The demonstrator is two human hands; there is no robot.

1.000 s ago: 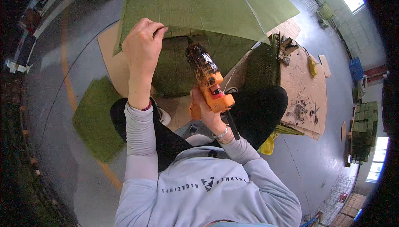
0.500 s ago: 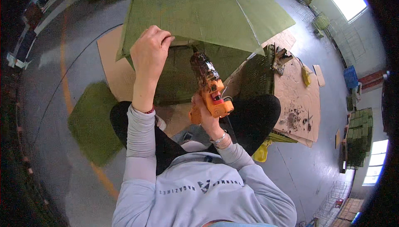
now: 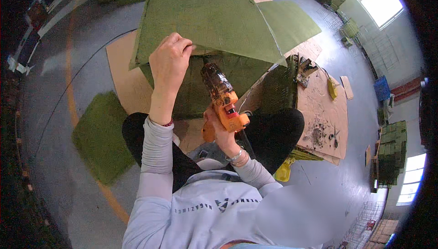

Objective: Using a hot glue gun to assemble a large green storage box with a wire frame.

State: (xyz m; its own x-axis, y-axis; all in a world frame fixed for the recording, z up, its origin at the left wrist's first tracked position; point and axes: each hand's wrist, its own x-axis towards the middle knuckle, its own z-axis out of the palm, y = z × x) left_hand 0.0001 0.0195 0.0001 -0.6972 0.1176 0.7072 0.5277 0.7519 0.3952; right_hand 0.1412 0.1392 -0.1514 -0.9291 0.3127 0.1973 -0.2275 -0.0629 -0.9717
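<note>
In front of me a large green sheet-covered box (image 3: 200,16) has its near flap edge raised a little. My left hand (image 3: 171,59) is closed in a pinch at that flap edge, thumb and forefinger together. My right hand (image 3: 221,132) is wrapped round the handle of an orange glue gun (image 3: 230,119). Dark, crusted residue covers the gun's front, and its nozzle points away from me into the gap under the flap. A dark green panel (image 3: 182,89) lies below the opening. Whether glue is coming out is too small to tell.
To the right, a stained cardboard sheet (image 3: 319,112) bears scissors (image 3: 336,138) and a yellow tool (image 3: 332,88). A dark-crusted piece (image 3: 305,72) sits at its far left. A green mat (image 3: 101,137) lies on the floor at left. A black cable (image 3: 75,73) curves behind it.
The glue gun in my right hand has shifted left along the opening. My left hand has moved slightly right and nearer, still pinching at the flap edge.
</note>
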